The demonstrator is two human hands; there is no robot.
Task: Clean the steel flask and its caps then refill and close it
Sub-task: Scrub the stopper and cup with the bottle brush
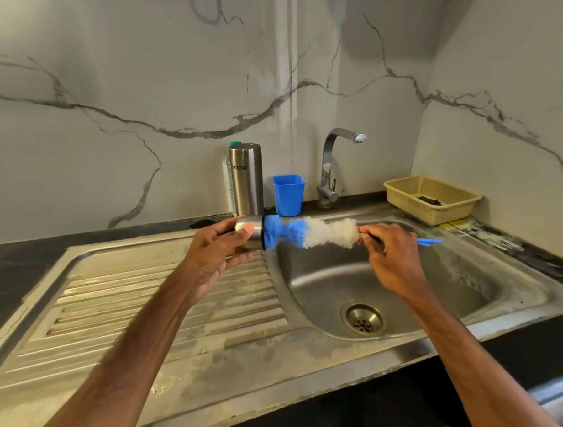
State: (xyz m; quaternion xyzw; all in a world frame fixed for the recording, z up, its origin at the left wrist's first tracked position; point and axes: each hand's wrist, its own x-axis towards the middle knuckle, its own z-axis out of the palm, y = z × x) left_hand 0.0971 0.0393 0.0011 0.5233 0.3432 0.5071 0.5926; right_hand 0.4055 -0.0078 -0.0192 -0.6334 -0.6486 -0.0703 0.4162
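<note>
The steel flask (246, 179) stands upside down at the back of the sink unit, its lettering inverted. My left hand (217, 249) grips a steel cap (254, 235) on its side above the drainboard edge. A blue and white bottle brush (310, 234) has its blue tip pushed into the cap's mouth. My right hand (389, 252) holds the brush by its handle just behind the white bristles, over the sink bowl; the blue handle end sticks out to the right.
A blue plastic cup (289, 196) stands next to the flask. The tap (331, 165) rises behind the sink bowl (342, 285), spout turned right. A yellow mesh basket (432, 199) sits on the right counter. The ribbed drainboard (154, 295) lies left.
</note>
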